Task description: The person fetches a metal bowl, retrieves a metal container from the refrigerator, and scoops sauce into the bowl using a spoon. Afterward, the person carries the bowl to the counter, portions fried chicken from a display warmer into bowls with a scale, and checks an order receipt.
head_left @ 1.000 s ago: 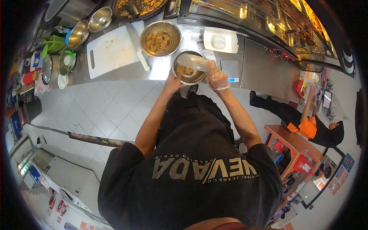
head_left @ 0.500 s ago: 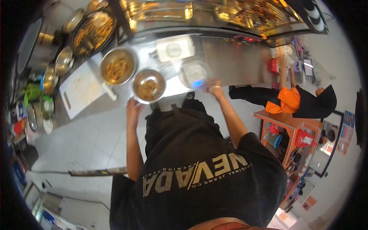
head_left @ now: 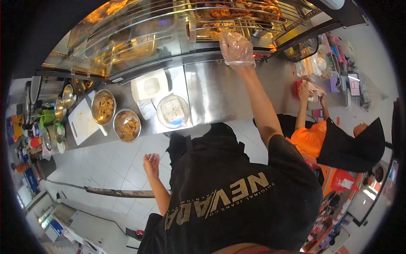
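My right hand (head_left: 237, 48), in a clear plastic glove, reaches up to the lit display cabinet (head_left: 169, 58). Its fingers are curled in front of the rack of fried food (head_left: 237, 12), and whatever they hold, if anything, is hidden. Away from the counter hangs my left hand (head_left: 151, 166), fingers loosely bent, with nothing visible in it. On the counter lie two steel bowls of brown food pieces, one farther back (head_left: 104, 107) and one nearer (head_left: 127, 126). To their right, a round dish with white contents (head_left: 172, 111) rests above a blue-lit display. An opened white takeaway box (head_left: 149, 85) is behind it.
A white cutting board (head_left: 83, 122) and a white-handled knife (head_left: 102, 129) lie at the left. Farther right, a co-worker in an orange top (head_left: 311, 137) holds a small box (head_left: 315, 91) at the counter. The steel counter (head_left: 215, 93) runs below the cabinet.
My right hand has moved from beside the round dish up to the cabinet. My left hand has left the nearer bowl and drawn back. The view has shifted right.
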`<state>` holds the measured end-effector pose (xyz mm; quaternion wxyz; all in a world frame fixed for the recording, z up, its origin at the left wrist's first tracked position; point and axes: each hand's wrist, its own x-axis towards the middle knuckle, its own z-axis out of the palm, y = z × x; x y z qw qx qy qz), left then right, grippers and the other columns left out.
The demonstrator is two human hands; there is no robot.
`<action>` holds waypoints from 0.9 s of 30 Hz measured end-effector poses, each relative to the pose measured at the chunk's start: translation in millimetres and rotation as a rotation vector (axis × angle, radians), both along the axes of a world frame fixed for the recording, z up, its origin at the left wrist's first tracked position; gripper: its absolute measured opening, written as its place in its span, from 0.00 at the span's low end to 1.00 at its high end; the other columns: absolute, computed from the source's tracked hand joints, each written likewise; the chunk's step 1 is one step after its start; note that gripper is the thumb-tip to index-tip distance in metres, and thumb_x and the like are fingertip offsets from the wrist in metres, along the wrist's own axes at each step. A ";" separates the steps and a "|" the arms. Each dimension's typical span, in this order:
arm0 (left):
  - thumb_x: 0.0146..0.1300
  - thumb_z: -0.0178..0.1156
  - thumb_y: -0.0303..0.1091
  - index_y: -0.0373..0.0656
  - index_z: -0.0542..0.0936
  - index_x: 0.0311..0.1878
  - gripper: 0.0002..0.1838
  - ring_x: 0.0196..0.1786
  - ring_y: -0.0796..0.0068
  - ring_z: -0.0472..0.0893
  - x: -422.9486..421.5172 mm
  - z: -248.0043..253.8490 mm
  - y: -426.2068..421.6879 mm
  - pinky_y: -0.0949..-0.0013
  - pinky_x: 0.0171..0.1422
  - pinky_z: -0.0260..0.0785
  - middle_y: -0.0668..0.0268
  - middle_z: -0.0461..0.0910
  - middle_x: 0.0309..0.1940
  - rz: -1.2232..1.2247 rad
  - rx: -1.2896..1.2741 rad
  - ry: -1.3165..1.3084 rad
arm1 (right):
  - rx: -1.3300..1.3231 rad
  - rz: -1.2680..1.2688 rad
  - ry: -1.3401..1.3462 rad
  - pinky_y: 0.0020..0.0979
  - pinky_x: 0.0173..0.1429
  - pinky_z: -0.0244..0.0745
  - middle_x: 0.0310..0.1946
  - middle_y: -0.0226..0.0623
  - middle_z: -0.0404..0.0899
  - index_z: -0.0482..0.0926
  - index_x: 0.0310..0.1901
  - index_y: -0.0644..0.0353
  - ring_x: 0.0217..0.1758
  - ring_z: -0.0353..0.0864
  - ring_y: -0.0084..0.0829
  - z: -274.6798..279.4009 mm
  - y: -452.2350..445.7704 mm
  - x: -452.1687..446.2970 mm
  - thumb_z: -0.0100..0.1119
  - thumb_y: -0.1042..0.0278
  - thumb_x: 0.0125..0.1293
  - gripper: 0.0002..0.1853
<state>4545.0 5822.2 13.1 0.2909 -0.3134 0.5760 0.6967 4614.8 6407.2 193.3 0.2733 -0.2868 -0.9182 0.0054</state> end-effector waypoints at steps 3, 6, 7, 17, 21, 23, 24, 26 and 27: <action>0.71 0.52 0.46 0.31 0.68 0.58 0.26 0.50 0.57 0.80 42.2 40.3 68.6 0.61 0.52 0.78 0.47 0.76 0.49 -0.350 -0.097 -0.005 | -0.012 0.134 0.100 0.47 0.44 0.78 0.34 0.49 0.83 0.80 0.44 0.60 0.38 0.83 0.48 31.5 -0.2 -0.7 0.52 0.61 0.68 0.13; 0.71 0.52 0.46 0.33 0.70 0.55 0.23 0.44 0.63 0.82 63.6 55.2 114.5 0.65 0.48 0.79 0.52 0.78 0.45 -0.498 -0.145 0.078 | -0.028 0.144 -0.034 0.44 0.42 0.78 0.34 0.46 0.81 0.80 0.44 0.58 0.38 0.82 0.45 -15.2 9.4 5.9 0.53 0.63 0.66 0.11; 0.71 0.52 0.45 0.33 0.71 0.54 0.22 0.43 0.64 0.82 67.7 54.0 125.1 0.65 0.47 0.78 0.53 0.79 0.45 -0.494 -0.160 0.097 | 0.058 0.182 -0.007 0.44 0.42 0.78 0.34 0.45 0.80 0.80 0.44 0.56 0.37 0.81 0.44 -34.5 14.0 10.8 0.54 0.63 0.66 0.10; 0.66 0.56 0.37 0.28 0.70 0.52 0.20 0.33 0.67 0.84 59.9 -0.4 193.2 0.69 0.35 0.79 0.51 0.81 0.37 -0.520 -0.328 0.254 | -0.553 0.543 -0.425 0.47 0.49 0.77 0.42 0.51 0.81 0.76 0.50 0.63 0.44 0.82 0.49 -96.2 -96.0 25.5 0.49 0.47 0.67 0.24; 0.65 0.56 0.39 0.29 0.72 0.51 0.21 0.26 0.71 0.83 52.7 -9.4 209.1 0.69 0.30 0.76 0.55 0.83 0.29 -0.419 -0.357 0.381 | -0.855 0.390 -0.715 0.46 0.56 0.74 0.48 0.53 0.81 0.79 0.51 0.64 0.50 0.82 0.50 -134.1 -141.1 -2.5 0.52 0.45 0.66 0.27; 0.63 0.55 0.38 0.30 0.75 0.49 0.20 0.33 0.64 0.85 49.6 -8.3 206.2 0.64 0.40 0.77 0.51 0.84 0.33 -0.502 -0.478 0.429 | -0.952 0.327 -0.818 0.43 0.55 0.76 0.48 0.53 0.82 0.81 0.46 0.64 0.50 0.83 0.46 -164.4 -150.4 -30.7 0.53 0.48 0.65 0.24; 0.63 0.55 0.38 0.30 0.76 0.49 0.19 0.35 0.62 0.85 48.1 -14.8 201.8 0.63 0.43 0.77 0.50 0.84 0.35 -0.539 -0.537 0.472 | -0.965 0.310 -0.854 0.42 0.55 0.76 0.48 0.53 0.82 0.82 0.45 0.64 0.51 0.83 0.46 -174.0 -153.1 -43.9 0.53 0.49 0.65 0.24; 0.60 0.56 0.35 0.32 0.79 0.48 0.18 0.42 0.55 0.85 56.1 -0.3 197.5 0.60 0.52 0.75 0.48 0.84 0.38 -0.606 -0.664 0.509 | -0.854 0.338 -0.865 0.43 0.59 0.74 0.48 0.55 0.81 0.82 0.47 0.65 0.53 0.82 0.47 -180.0 -152.5 -58.4 0.51 0.50 0.64 0.25; 0.60 0.56 0.35 0.33 0.79 0.48 0.17 0.41 0.55 0.85 62.7 1.5 196.0 0.60 0.51 0.75 0.49 0.84 0.38 -0.609 -0.651 0.567 | -0.842 0.316 -0.863 0.43 0.58 0.74 0.48 0.54 0.82 0.82 0.48 0.65 0.53 0.82 0.47 -169.2 -155.7 -59.2 0.50 0.50 0.64 0.25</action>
